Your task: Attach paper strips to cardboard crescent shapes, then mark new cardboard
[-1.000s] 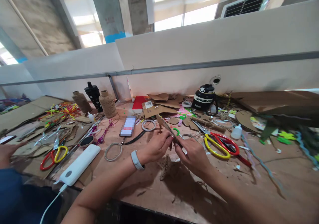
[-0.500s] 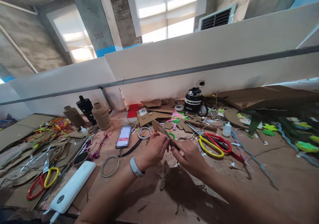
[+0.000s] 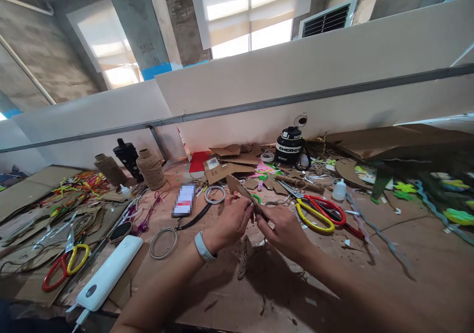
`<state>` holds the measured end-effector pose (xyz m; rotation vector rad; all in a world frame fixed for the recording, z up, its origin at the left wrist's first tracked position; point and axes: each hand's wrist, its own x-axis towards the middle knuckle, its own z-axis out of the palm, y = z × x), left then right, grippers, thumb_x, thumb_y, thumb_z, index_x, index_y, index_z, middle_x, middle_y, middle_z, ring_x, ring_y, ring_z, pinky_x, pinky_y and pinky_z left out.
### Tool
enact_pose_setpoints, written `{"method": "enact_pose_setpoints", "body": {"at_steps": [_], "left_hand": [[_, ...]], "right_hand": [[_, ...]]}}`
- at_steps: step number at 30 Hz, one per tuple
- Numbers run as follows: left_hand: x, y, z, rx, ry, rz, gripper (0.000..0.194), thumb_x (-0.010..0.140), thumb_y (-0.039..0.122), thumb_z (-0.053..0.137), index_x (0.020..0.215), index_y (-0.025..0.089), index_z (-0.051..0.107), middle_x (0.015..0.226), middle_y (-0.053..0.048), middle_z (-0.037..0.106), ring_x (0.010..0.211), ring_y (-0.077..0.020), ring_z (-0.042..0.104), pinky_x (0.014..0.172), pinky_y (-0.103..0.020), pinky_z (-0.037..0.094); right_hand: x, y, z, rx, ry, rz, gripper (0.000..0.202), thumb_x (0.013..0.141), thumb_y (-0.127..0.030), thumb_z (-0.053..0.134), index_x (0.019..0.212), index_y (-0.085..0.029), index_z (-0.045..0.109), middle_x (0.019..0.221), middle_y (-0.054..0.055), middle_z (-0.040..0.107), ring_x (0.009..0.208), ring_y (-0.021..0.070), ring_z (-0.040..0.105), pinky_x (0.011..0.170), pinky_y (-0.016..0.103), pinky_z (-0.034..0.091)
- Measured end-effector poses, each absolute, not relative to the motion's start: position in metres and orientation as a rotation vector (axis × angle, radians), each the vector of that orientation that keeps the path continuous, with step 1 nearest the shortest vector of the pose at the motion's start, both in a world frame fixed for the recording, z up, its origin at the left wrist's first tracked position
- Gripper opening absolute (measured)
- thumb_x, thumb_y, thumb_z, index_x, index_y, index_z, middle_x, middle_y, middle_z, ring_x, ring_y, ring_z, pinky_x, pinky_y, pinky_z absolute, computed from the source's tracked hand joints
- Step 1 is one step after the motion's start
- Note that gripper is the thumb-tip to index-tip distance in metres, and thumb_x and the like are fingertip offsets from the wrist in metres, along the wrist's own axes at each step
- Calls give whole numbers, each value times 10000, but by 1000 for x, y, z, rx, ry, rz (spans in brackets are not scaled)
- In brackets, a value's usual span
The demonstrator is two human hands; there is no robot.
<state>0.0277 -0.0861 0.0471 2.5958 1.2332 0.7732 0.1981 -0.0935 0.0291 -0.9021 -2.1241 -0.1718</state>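
Left hand [image 3: 230, 220] and right hand [image 3: 280, 228] both pinching some flat cardboard piece [image 3: 237, 187], little twine star [image 3: 243, 258] below on a pretty cluttered desk [image 3: 218, 293], scissors [image 3: 304, 198] off right

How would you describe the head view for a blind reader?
A person's left-hand grip and right-hand grip hold a flat brown piece above a cluttered worktable. A twine star lies below, scissors to the right, and a white power bank to the left.
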Motion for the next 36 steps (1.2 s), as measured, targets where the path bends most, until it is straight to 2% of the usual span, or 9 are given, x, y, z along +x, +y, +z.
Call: {"method": "enact_pose_setpoints", "body": {"at_steps": [6, 16, 24, 36], "left_hand": [[29, -89, 48, 2605, 1259, 781, 241, 984, 258, 267, 836, 200, 447, 849, -39, 589, 828, -178, 511, 962, -410, 347], [29, -90, 44, 2668, 1278, 742, 248, 978, 220, 244, 846, 200, 453, 834, -36, 584, 832, -176, 514, 1001, -411, 323], [26, -90, 45, 2703, 1261, 746, 254, 978, 215, 240, 852, 200, 460, 848, -39, 594, 832, -175, 519, 991, -407, 325], [27, -92, 47, 2707, 1246, 743, 261, 978, 217, 234, 835, 201, 452, 834, -36, 582, 806, -171, 506, 993, -404, 323]], "right_hand": [[198, -93, 25, -910, -2127, -226, 242, 903, -195, 430, 978, -130, 651, 702, 56, 709, 622, 176, 634, 645, 296, 429], [198, -93, 25, -892, -2133, -228, 252, 906, -187, 433, 1014, -109, 646, 715, 64, 711, 635, 178, 644, 653, 304, 433], [200, -93, 23, -918, -2144, -237, 258, 903, -193, 437, 1022, -124, 655, 771, 79, 733, 667, 182, 656, 672, 312, 458], [200, -92, 23, -926, -2156, -224, 264, 908, -205, 438, 1039, -123, 652, 713, 59, 711, 634, 173, 642, 648, 307, 437]]}}
